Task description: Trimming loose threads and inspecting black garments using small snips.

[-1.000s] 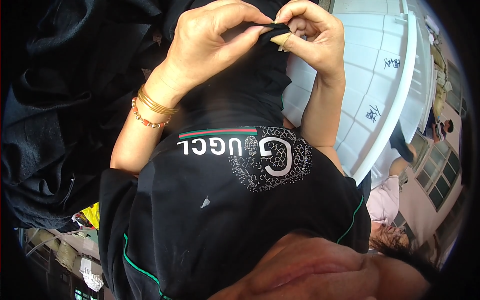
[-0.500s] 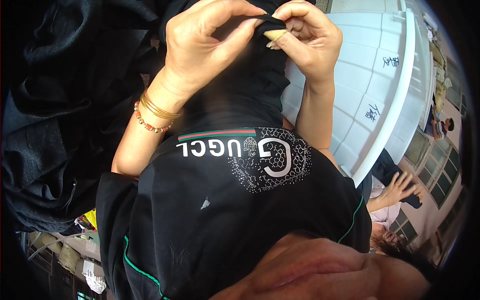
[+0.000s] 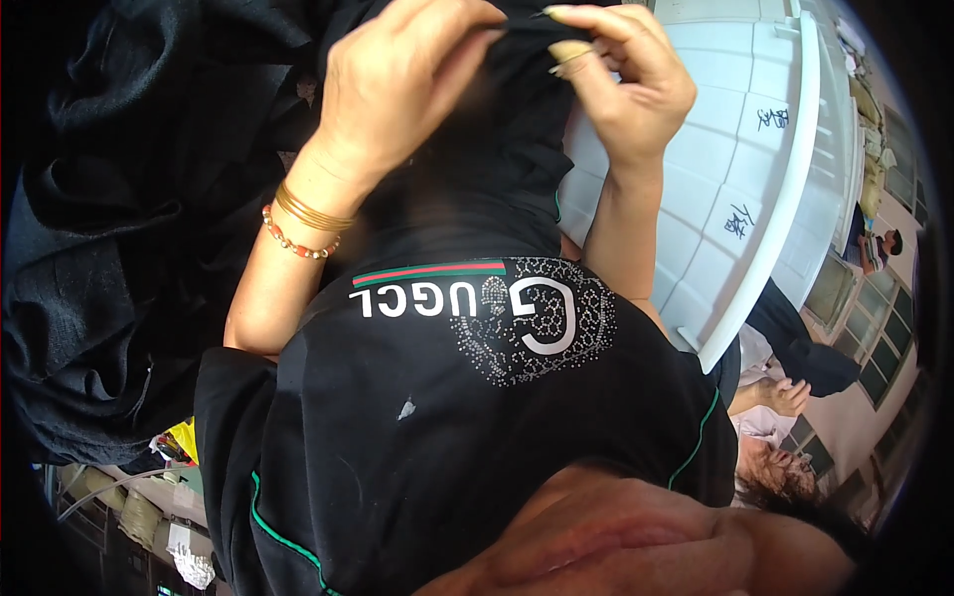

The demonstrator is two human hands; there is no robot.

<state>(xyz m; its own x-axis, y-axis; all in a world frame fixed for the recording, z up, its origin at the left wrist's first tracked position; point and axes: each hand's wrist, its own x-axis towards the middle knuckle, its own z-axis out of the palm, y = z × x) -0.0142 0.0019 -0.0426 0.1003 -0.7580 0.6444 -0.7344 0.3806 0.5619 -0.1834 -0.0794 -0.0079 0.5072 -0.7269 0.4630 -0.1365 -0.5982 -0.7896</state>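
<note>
At the top of the view, my left hand [image 3: 397,84] has its thumb and forefinger drawn close together at the edge of black cloth [image 3: 527,84]. Gold bangles and a beaded bracelet circle that wrist. Motion softens the fingertips, and the pinched part barely shows against the dark cloth behind. My right hand [image 3: 631,84] faces it across a short gap, thumb and forefinger apart. A yellowish wrap covers the right thumb [image 3: 576,60]. Close to the right forefinger's tip is a tiny dark sliver, too small to name. Black cloth also lies over my lap below both hands.
Heaped black cloth [image 3: 109,209] fills the left side. A white panelled tray or bin with a raised rim [image 3: 760,268] stands to my right. Beyond it, a co-worker's hand [image 3: 785,397] is near dark cloth [image 3: 810,353]. Another person [image 3: 876,250] is farther off.
My hands have drawn apart; the right thumb and forefinger have spread from the black cloth both hands pinched. The co-worker's hand has lowered, and more of the dark cloth there shows.
</note>
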